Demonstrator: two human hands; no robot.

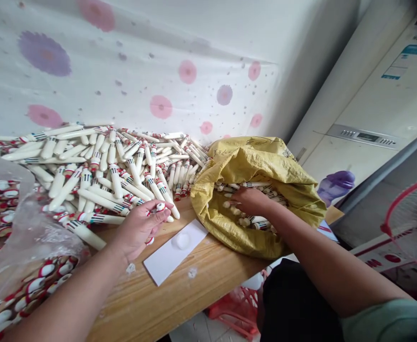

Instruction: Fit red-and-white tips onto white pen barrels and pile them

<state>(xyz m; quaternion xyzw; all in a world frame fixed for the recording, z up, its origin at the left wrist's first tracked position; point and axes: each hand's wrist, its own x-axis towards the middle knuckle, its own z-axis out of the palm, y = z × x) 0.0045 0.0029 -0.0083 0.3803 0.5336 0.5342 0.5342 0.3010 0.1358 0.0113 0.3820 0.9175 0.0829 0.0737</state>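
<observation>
Between thumb and forefinger, my left hand [142, 225] pinches a small white-and-red figure topper [160, 207]. A second white-and-red piece [149, 241] shows just under its curled fingers; I cannot tell if it is held too. My right hand [249, 200] reaches inside the mouth of a yellow woven sack [226, 237], over several white multicolour pens [260, 223]. Its fingers are partly hidden and blurred. Left of the sack lies a big heap of white multicolour pens [116, 180]. A white card [162, 266] with a small clear round blob [183, 240] lies between my hands.
Clear plastic bags [26, 199] of red, white and brown toppers [2, 209] stand at the left on the wooden table [180, 304]. A flowered sheet [123, 71] hangs behind. An air conditioner [365, 114] and a red-rimmed fan [413, 218] are at the right, a red plastic basket [235, 308] below.
</observation>
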